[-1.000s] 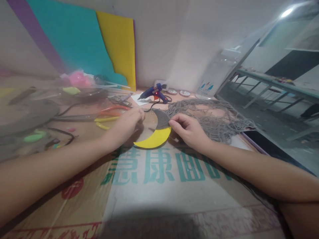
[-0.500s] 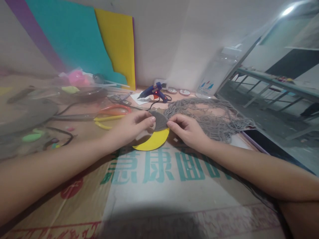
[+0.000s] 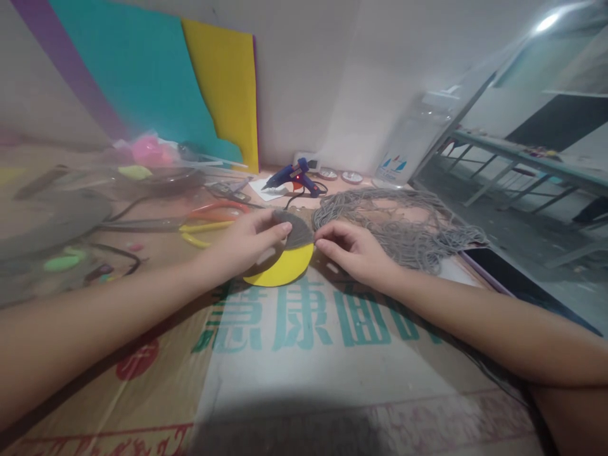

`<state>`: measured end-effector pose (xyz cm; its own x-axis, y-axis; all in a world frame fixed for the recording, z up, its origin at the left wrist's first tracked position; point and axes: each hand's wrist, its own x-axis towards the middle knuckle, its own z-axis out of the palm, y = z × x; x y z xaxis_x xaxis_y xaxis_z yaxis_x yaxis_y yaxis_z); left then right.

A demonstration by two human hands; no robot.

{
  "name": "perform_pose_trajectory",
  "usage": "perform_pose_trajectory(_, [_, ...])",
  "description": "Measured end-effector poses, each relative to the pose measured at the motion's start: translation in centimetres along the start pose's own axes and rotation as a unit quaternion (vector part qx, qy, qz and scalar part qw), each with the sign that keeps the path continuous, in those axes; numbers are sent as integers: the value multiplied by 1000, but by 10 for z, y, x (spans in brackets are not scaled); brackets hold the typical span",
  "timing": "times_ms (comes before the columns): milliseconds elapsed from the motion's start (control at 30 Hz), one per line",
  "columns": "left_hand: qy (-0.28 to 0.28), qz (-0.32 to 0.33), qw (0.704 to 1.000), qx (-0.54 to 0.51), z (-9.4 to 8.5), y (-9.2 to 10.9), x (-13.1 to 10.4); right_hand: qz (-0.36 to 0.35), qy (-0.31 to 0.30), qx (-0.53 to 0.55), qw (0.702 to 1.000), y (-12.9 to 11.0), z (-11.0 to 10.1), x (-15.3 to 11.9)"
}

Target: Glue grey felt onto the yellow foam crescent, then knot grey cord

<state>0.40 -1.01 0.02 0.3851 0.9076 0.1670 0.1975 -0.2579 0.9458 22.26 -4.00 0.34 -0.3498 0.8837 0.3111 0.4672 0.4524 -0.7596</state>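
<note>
A round yellow disc [image 3: 280, 269] lies in front of me, its upper part covered with rows of grey yarn [image 3: 298, 229]. My left hand [image 3: 261, 237] holds the disc at its left side, with the thumb pressed on the grey-covered part. At the disc's right edge, my right hand [image 3: 349, 250] is closed in a pinch on a strand of the yarn, though the strand between its fingertips is barely visible. Behind that hand spreads a loose heap of grey yarn [image 3: 403, 221].
A blue glue gun [image 3: 297, 177] with a lit red light stands on white paper at the back. Scissors with orange and yellow handles [image 3: 199, 234] lie left. A clear plastic container [image 3: 413, 139] stands back right, a dark phone-like slab [image 3: 517, 285] at right. Printed cardboard [image 3: 285, 380] covers the table.
The disc has shifted slightly left together with my left hand. My right fingertips have also moved a little left and stay by the disc's right edge.
</note>
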Motion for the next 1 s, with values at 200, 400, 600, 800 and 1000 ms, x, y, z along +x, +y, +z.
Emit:
perform_pose_trajectory(200, [-33,-8,999,-42,-2,-1,1,-4,16,-5,1000,0,1,1])
perform_pose_trajectory(400, [-16,-28,999,-44,-3,2,-1,-10,-7,-11,1000,1,0,0])
perform_pose_trajectory(600, [8,-23,999,-29,-4,3,-2,17,-27,-32,999,-1,-2,0])
perform_pose_trajectory(800, [-6,-31,999,-24,-3,5,-4,0,-29,-42,999,-2,-2,0])
perform_pose_trajectory(1000, [10,21,1000,16,-3,1,-2,9,0,-21,1000,-1,0,0])
